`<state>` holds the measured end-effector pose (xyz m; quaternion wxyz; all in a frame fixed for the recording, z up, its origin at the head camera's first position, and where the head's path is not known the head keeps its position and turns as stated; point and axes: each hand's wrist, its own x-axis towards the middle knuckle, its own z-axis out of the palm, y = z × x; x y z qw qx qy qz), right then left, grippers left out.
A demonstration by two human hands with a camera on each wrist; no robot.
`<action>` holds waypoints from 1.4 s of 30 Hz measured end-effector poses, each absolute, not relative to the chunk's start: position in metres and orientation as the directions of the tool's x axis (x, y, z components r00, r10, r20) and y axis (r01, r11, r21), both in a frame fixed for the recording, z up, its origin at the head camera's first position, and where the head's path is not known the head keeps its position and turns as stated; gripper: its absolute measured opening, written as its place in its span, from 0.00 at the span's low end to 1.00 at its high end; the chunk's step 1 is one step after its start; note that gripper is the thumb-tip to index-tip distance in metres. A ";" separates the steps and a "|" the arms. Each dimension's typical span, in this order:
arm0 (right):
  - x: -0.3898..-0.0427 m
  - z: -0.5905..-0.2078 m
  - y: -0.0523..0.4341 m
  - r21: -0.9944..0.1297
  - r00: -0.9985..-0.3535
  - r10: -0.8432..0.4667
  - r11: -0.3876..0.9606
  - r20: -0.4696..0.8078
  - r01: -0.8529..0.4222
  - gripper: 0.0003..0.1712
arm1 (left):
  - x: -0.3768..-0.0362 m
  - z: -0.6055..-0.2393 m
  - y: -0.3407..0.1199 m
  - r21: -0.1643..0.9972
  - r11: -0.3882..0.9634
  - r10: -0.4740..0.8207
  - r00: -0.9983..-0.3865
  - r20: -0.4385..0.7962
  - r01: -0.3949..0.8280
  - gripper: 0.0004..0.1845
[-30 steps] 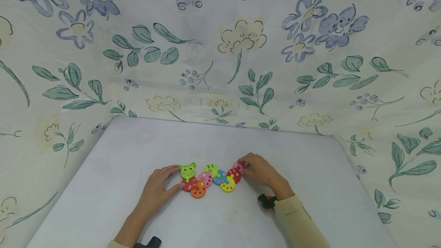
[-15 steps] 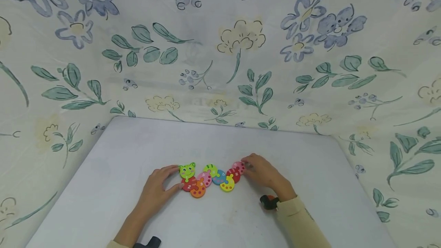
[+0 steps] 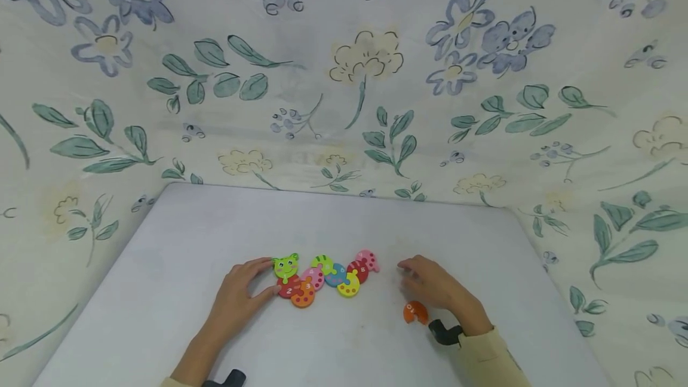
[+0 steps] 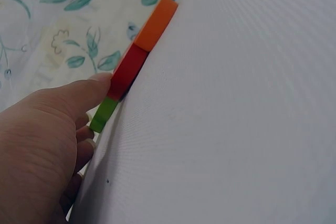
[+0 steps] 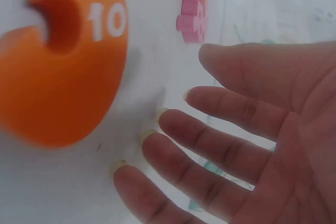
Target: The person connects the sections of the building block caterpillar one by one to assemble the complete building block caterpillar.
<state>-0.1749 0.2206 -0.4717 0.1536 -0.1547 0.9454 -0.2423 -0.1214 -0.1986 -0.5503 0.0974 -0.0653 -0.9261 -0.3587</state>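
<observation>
A wooden caterpillar puzzle (image 3: pixel 337 275) lies in a zigzag row of joined, numbered pieces on the white table. My left hand (image 3: pixel 233 296) steadies its left end, thumb against the red number 2 piece (image 4: pixel 128 71) and fingers at the edge of the smiling green head piece (image 3: pixel 285 266). At the other end sits a pink piece (image 3: pixel 367 260) with a free knob. My right hand (image 3: pixel 434 285) hovers right of that end, fingers spread and holding nothing. Just below it is a loose orange piece (image 3: pixel 414 313), marked 10 and notched, in the right wrist view large beside the fingertips.
The white tabletop (image 3: pixel 226 214) is backed and flanked by a flower-patterned cloth (image 3: pixel 365 136). Black wrist-worn devices (image 3: pixel 445 333) show at both wrists.
My right hand has let go of the pink end piece and moved right and slightly toward me, uncovering the orange piece. The left hand stays at the head end.
</observation>
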 end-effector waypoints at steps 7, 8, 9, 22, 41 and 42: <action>-0.155 -0.468 0.230 -0.565 -0.892 -0.381 0.803 -0.244 -0.189 0.21 | -0.122 -0.554 -0.200 0.646 0.741 0.047 -0.973 0.225 0.185 0.33; -0.152 -0.468 0.230 -0.569 -0.889 -0.388 0.799 -0.242 -0.194 0.21 | -0.122 -0.554 -0.200 0.646 0.741 0.047 -0.973 0.224 0.185 0.32; -0.149 -0.469 0.231 -0.562 -0.886 -0.398 0.800 -0.237 -0.209 0.21 | -0.122 -0.554 -0.200 0.645 0.742 0.048 -0.974 0.222 0.184 0.32; -0.126 -0.486 0.222 -0.533 -0.938 -0.280 0.835 -0.204 -0.134 0.13 | -0.123 -0.555 -0.201 0.641 0.745 0.048 -0.973 0.224 0.184 0.33; -0.102 -0.485 0.213 -0.394 -0.945 -0.128 0.919 -0.300 0.001 0.30 | -0.123 -0.555 -0.199 0.643 0.746 0.048 -0.977 0.209 0.174 0.33; -0.101 -0.485 0.212 -0.397 -0.948 -0.129 0.918 -0.291 -0.004 0.29 | -0.123 -0.555 -0.199 0.642 0.747 0.047 -0.977 0.209 0.173 0.33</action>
